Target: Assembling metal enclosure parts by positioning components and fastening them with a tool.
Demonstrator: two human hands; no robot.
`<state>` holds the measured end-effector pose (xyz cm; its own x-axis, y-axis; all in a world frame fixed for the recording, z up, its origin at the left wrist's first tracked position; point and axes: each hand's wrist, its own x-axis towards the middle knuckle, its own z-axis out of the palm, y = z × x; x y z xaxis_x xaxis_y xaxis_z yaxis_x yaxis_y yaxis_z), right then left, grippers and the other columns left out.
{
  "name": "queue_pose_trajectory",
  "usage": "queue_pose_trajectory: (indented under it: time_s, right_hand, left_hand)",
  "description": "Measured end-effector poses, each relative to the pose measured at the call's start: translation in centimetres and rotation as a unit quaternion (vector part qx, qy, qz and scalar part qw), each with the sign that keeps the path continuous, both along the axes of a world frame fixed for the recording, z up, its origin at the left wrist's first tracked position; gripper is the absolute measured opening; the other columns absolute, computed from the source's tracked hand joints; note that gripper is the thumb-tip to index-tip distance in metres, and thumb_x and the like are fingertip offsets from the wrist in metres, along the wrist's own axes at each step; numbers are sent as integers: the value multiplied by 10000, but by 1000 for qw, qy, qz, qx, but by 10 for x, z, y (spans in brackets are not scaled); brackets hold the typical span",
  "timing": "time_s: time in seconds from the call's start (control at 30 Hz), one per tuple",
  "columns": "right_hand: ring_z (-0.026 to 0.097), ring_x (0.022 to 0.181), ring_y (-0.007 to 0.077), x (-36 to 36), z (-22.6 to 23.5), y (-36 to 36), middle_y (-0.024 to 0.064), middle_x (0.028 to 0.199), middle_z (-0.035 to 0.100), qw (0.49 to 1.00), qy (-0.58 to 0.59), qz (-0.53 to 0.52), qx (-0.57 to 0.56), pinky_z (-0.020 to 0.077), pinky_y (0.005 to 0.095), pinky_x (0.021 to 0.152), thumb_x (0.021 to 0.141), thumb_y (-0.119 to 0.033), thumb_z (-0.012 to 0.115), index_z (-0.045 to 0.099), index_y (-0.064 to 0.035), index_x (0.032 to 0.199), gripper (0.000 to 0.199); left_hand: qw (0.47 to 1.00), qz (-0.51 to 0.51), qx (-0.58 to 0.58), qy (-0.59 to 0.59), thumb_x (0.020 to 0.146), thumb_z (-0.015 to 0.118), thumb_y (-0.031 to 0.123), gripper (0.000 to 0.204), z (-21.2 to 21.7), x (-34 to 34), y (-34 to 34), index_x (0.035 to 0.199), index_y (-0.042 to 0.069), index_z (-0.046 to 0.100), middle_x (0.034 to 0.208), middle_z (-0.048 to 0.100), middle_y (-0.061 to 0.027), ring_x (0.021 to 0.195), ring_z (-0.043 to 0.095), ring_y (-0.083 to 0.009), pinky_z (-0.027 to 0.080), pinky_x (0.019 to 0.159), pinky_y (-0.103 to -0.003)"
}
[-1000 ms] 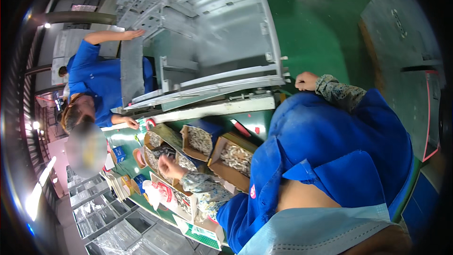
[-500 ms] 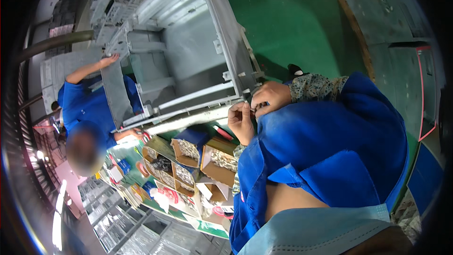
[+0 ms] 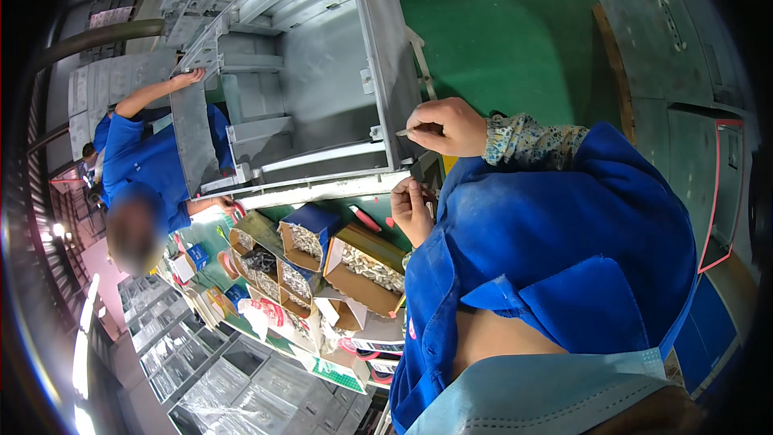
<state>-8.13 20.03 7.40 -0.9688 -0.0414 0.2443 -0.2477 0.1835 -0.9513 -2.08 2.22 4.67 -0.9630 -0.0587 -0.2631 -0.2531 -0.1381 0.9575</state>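
Note:
A large grey metal cabinet (image 3: 322,64) lies open-side up on the bench, its near right corner beside my hands. My right hand (image 3: 451,126) pinches a small, thin, light-coloured metal piece (image 3: 402,133) against or just beside the cabinet's outer side wall; whether it touches cannot be told. Lower, near the cabinet's corner, my left hand (image 3: 412,211) is curled with its fingertips together. What lies in those fingers is too small to make out.
Cardboard boxes of small metal parts (image 3: 369,267) stand on the green bench to the left. Across the cabinet a co-worker in blue (image 3: 153,157) holds its grey door panel (image 3: 191,141). More grey cabinets (image 3: 668,40) stand at right on the green floor (image 3: 499,40).
My hands have come apart. The right hand has moved up along the cabinet's side with the small metal piece, while the left stays near the corner. The view has shifted slightly.

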Motion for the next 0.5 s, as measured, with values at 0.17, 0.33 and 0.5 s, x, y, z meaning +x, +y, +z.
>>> queue_pose_trajectory:
  time_s: [0.17,0.33,0.5]
  right_hand:
    - [547,535,186,2,-24,7,60,630,551,999,-27,-29,-1,417,289,485,733,-148,576,556,-39,731,110]
    - [553,550,207,9,-21,5,62,645,557,1000,-13,-3,2,423,302,495,729,-158,578,558,-54,731,106]
    - [546,559,245,-1,-9,-10,58,631,542,995,93,1,34,413,344,479,719,-173,574,532,-78,709,105]
  left_hand:
    - [1000,2,11,-17,825,530,116,128,1,0,11,893,10,508,681,536,-53,559,478,-96,386,502,-210]
    - [999,15,36,-31,828,522,104,118,1,2,17,901,11,512,684,537,-52,579,486,-96,390,517,-206]
    - [999,9,33,-40,823,526,102,113,1,3,18,894,15,508,685,547,-69,565,516,-125,428,515,-218]
